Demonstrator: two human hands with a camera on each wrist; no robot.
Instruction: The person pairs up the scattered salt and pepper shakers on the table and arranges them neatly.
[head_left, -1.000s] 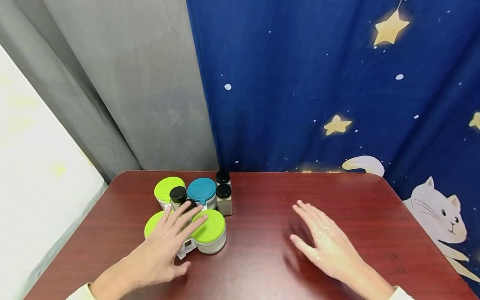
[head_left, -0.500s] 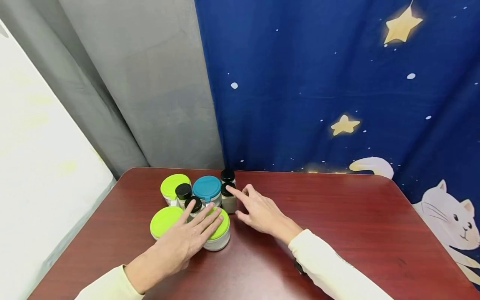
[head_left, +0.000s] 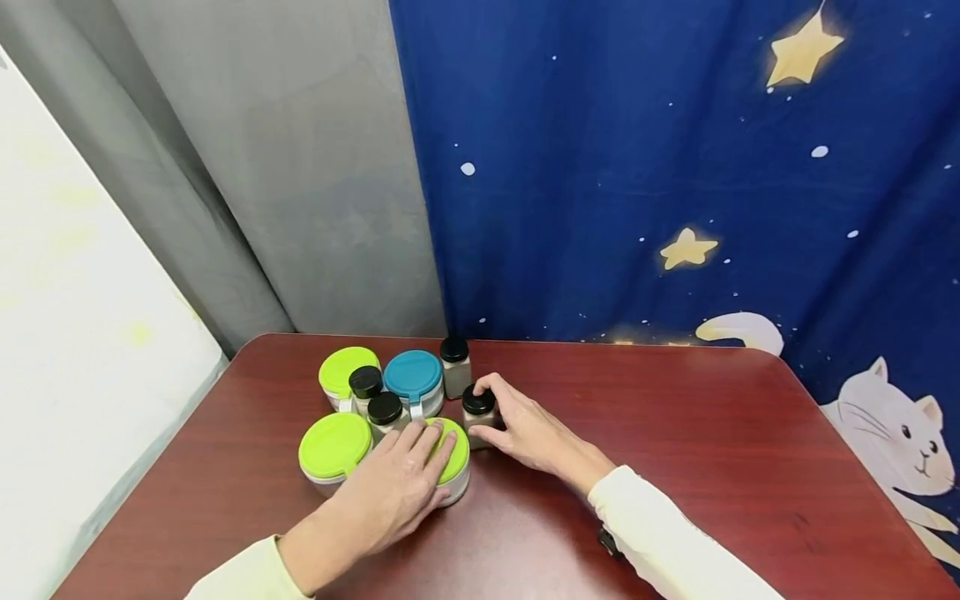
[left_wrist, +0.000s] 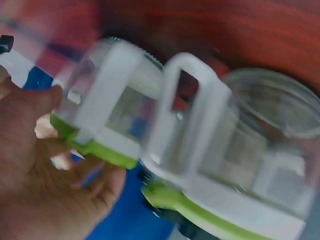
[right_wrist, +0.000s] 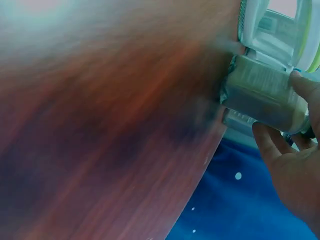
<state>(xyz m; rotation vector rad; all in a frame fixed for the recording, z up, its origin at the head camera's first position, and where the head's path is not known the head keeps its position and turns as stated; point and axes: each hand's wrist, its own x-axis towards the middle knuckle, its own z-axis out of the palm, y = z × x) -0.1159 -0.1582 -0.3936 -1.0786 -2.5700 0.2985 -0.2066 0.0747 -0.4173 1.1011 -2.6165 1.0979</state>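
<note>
In the head view my left hand holds the front-right green-lidded seasoning jar, fingers over its lid; the left wrist view shows thumb and fingers about the clear body and green lid. My right hand grips a square black-capped spice jar just right of that jar. In the right wrist view, thumb and fingers pinch the spice jar's clear body. Nearest the left hand stand another green-lidded jar and a black-capped jar.
Behind are a blue-lidded jar, a third green-lidded jar, and two black-capped jars, one of them the rear spice jar. The brown table reaches back to grey and blue curtains.
My right hand came in from the right, took hold of the black-capped spice jar and shifted it toward the front right. My left hand closed on the green-lidded jar, which moved slightly right.
</note>
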